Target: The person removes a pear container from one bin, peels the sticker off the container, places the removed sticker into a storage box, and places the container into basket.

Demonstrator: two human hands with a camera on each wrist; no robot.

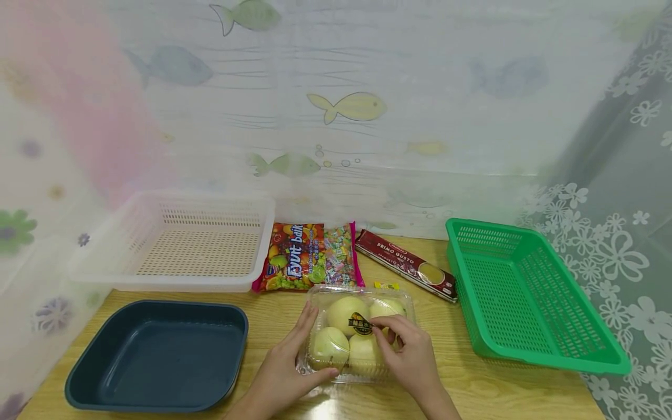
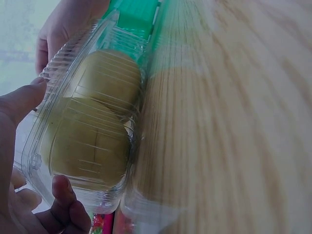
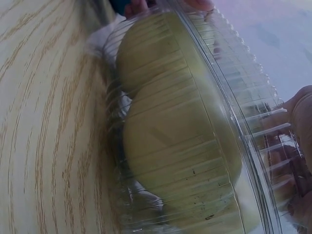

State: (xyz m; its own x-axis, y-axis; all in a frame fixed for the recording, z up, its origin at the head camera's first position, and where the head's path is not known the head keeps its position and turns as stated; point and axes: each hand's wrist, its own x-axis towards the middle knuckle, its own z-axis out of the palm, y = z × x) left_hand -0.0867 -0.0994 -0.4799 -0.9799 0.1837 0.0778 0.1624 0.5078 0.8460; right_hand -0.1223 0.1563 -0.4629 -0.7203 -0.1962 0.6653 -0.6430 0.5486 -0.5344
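A clear plastic clamshell box [image 1: 362, 373] of pale yellow-green round fruits [image 1: 346, 315] sits on the table, its lid down. My left hand [image 1: 286, 356] grips the box's left side, with the thumb along the near edge and the fingers toward the far left corner. On top of the lid is a black and gold sticker [image 1: 360, 324]. The thumb and index finger of my right hand [image 1: 412, 350] pinch the sticker's right end. Through the ribbed wall, the fruits [image 2: 92, 141] show in the left wrist view, and more fruit [image 3: 180, 131] in the right wrist view.
Behind the box lie a fruit candy bag [image 1: 296, 256], a spaghetti pack [image 1: 406, 262] and a small yellow wrapped piece [image 1: 387, 286]. A white basket [image 1: 199, 283] and a dark blue tub [image 1: 157, 402] stand left, a green basket [image 1: 551, 361] right. A patterned curtain [image 1: 420, 116] hangs behind.
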